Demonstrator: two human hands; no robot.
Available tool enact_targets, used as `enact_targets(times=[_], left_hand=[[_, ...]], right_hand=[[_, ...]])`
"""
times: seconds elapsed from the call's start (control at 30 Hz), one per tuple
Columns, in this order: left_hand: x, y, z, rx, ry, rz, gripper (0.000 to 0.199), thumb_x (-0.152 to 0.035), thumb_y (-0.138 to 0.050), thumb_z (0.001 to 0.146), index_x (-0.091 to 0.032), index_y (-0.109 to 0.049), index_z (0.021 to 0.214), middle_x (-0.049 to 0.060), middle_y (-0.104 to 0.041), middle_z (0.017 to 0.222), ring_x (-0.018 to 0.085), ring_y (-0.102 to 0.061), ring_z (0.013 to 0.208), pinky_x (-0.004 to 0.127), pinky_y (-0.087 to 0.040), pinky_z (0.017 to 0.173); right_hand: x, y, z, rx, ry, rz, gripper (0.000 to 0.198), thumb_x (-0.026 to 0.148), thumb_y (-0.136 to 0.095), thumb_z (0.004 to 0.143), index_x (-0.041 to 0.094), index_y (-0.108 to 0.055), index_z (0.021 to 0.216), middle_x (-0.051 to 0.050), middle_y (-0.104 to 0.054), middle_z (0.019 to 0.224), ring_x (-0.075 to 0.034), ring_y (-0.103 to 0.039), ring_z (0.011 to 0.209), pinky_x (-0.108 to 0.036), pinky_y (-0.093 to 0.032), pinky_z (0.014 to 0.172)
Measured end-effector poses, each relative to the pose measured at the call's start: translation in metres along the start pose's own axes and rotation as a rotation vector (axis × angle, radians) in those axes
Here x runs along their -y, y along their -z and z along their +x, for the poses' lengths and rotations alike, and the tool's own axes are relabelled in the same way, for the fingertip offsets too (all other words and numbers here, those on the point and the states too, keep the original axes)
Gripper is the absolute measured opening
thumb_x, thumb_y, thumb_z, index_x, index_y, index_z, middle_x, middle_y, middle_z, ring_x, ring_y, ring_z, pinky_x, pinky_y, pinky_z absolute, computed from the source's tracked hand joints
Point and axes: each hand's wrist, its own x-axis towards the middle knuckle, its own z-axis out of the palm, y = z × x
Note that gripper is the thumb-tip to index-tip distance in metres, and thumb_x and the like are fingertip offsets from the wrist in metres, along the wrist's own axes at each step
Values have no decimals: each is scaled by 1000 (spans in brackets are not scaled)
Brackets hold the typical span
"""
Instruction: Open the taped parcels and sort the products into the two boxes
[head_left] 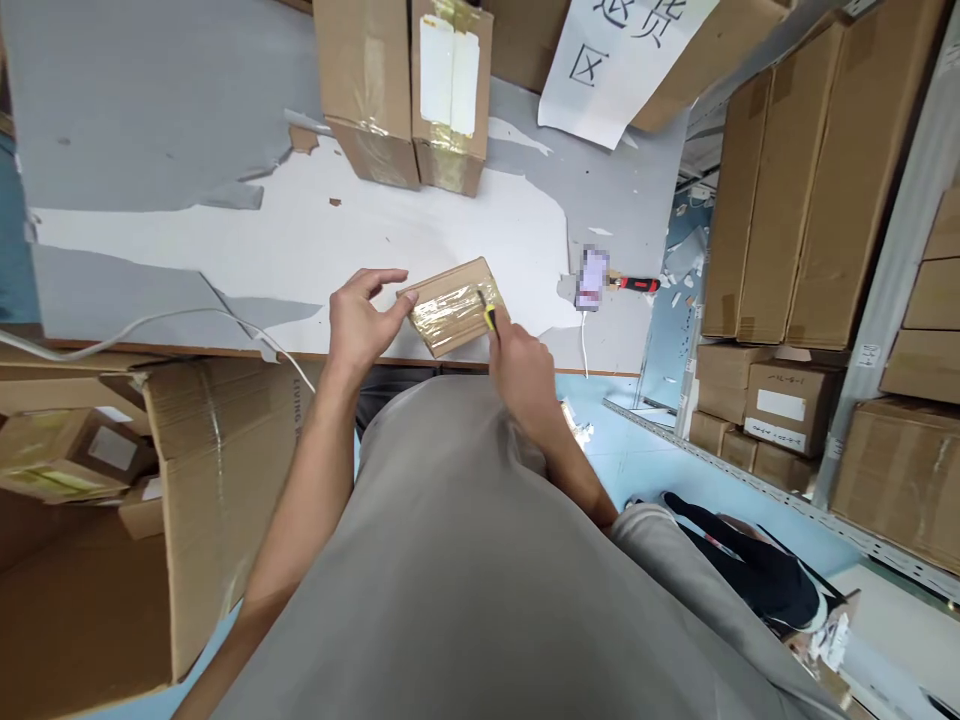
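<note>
A small brown cardboard box (452,312) with shiny tape along its top is in front of me, near the front edge of the worktable. My left hand (364,315) is at the box's left end, thumb pressed on its corner and index finger stretched along the far side; the other fingers are mostly hidden. My right hand (523,365) is closed around a yellow and black utility knife (490,317). The knife's dark blade end points away from me and lies over the taped top, close to the right end of the box.
Two taped cartons (409,100) stand at the back of the worktable (300,230). To the right lie a phone (592,278) with a white cable and a red-black handled tool (637,284). A large open carton (225,480) stands left; shelves of boxes (780,200) line the right.
</note>
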Motion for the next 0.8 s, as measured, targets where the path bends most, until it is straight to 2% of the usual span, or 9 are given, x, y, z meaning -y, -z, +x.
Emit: enact_targets(times=[0.07,0.13,0.27,0.37,0.53,0.8], left_hand=[[-16,-11,-3,-12,-109,85,31,-43,-78,103,-30,-82,131,8,-82,146,35,-72,146,60,-55,133],[-31,-28,-5,32,-223,136,30,-43,-74,107,-32,-81,134,7,-78,154,37,-62,161,66,-42,143],[-47,-62,-10,160,-343,169,31,-48,-67,113,-36,-79,139,5,-75,163,39,-51,172,74,-24,149],[-45,-70,-13,169,-353,188,32,-48,-60,116,-35,-79,139,5,-76,163,37,-53,171,74,-23,150],[-39,-69,-17,167,-357,230,32,-47,-55,119,-34,-81,134,6,-79,158,37,-54,170,74,-26,149],[-36,-73,-17,169,-352,220,29,-44,-59,118,-34,-82,132,7,-78,160,39,-54,171,75,-25,148]], right_hand=[[-18,-3,14,-70,-56,50,61,23,-32,126,19,-37,187,-20,-81,140,-32,-83,119,-42,-65,104],[-32,-8,26,-95,-69,93,60,22,-31,125,17,-41,184,-21,-79,148,-32,-81,126,-41,-64,107],[-41,-19,36,-71,-11,180,55,24,-30,126,18,-46,178,-19,-77,155,-31,-78,135,-41,-62,112],[-38,-24,34,-48,7,229,54,24,-29,126,17,-45,177,-19,-78,155,-31,-79,134,-43,-62,113],[-37,-18,28,3,1,221,54,23,-32,126,18,-46,177,-17,-81,150,-30,-80,132,-41,-62,113],[-36,-9,25,60,17,125,58,22,-30,126,18,-40,183,-17,-82,145,-29,-81,130,-38,-61,110]])
